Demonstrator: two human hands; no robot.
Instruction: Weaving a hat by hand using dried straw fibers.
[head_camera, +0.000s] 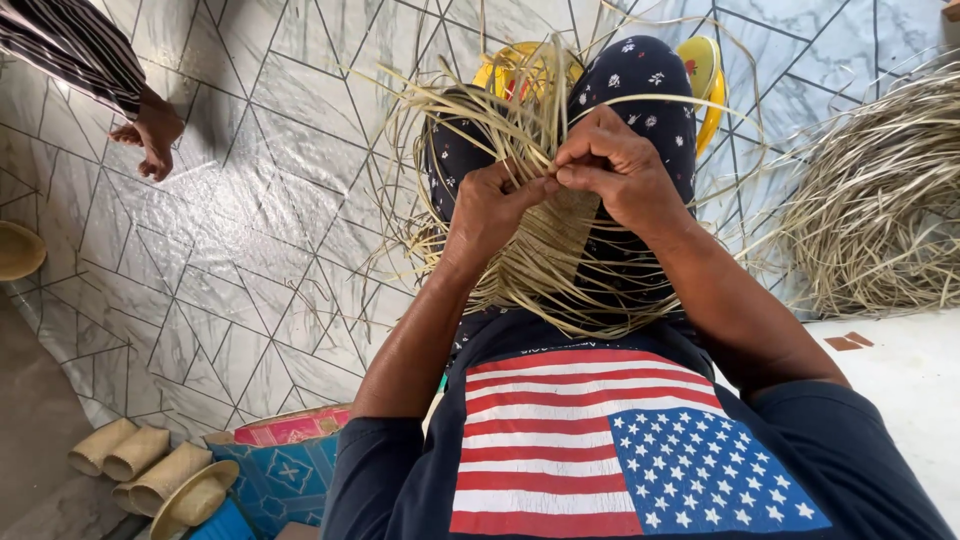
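Woven straw piece (545, 245) | rests on lap for support | left hand (490, 205), right hand (615, 165): both pinched on strands, keeping weave taut

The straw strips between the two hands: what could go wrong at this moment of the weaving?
1. Left hand and right hand pinch the straw strips at one spot; a thin strip might crease or snap there.
2. Many loose ends fan out over the knees; they could tangle, or a wrong one be picked.
3. Long strands reach toward the straw pile on the floor and may catch in it.
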